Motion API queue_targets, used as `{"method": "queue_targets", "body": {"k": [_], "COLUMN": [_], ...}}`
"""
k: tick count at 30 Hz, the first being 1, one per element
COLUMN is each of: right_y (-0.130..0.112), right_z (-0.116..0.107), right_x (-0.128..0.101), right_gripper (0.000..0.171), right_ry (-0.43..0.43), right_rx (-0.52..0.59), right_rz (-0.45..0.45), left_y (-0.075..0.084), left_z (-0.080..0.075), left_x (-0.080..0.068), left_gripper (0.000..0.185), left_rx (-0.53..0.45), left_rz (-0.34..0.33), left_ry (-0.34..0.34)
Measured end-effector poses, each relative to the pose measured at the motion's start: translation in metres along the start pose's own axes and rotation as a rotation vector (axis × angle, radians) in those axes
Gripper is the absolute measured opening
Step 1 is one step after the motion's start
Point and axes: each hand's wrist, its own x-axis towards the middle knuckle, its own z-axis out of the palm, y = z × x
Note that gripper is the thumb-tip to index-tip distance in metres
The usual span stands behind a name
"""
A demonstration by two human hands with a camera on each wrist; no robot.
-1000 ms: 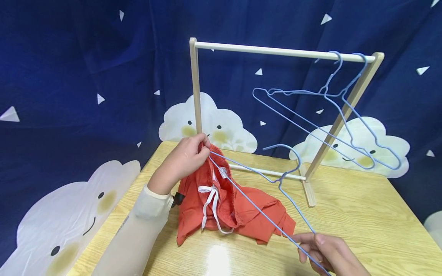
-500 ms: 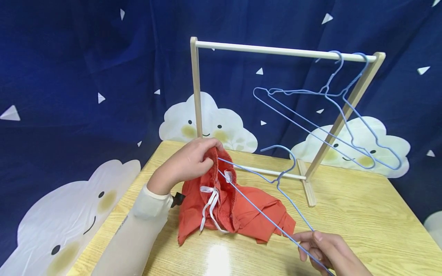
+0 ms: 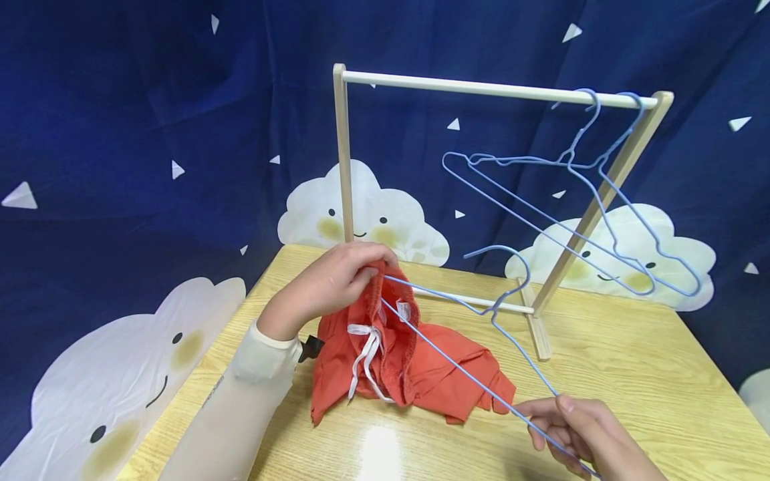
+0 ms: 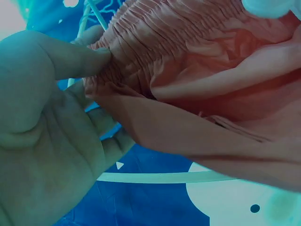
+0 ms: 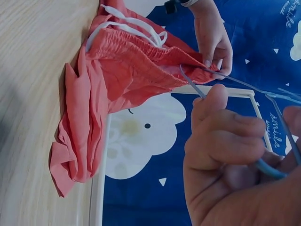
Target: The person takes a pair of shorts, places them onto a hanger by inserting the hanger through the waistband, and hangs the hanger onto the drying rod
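Light wooden counter (image 3: 631, 374) with a bright glare patch on its varnish. Behind, dark blue curtain (image 3: 150, 100) printed with smiling white clouds and small white triangles, hanging in soft folds.

I counted 3 thin blue wire hangers: 1 in my hands (image 3: 481, 321), 2 on the rail (image 3: 571, 200) | 1 pair of orange-red drawstring shorts (image 3: 415, 361) | 1 pale wooden clothes rack (image 3: 481, 87) | 1 light wooden table (image 3: 631, 374) | 2 hands of mine: left hand (image 3: 331, 284), right hand (image 3: 577, 431)
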Motion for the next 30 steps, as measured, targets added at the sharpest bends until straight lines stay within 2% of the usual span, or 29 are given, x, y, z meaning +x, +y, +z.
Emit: {"method": "queue_targets", "body": {"k": [3,11,19,26,30], "right_y": [-0.002,-0.007,-0.009,-0.013,-0.014], "right_z": [-0.001,-0.002,-0.001,0.002,0.005], "right_x": [0.001,0.004,0.008,0.011,0.014], "right_gripper": [0.067,0.065,0.064,0.065,0.065], "right_ry": [0.004,0.017,0.047,0.122,0.148], "right_rx": [0.001,0.019,0.015,-0.091,-0.119], "right_rz": [0.02,0.086,0.149,0.279,0.309], "left_y": [0.0,0.001,0.007,0.014,0.017], "left_z": [-0.001,-0.001,0.002,0.01,0.012], "left_x": [0.0,0.0,-0.001,0.003,0.003], "left_gripper": [0.033,0.027,0.037,0.041,0.041], "left_rx": [-0.014,-0.107,-0.171,-0.214,-0.218], "left_rz": [0.014,0.07,0.085,0.093,0.083], "left_ry": [-0.017,-0.123,-0.163,-0.244,-0.249]}}
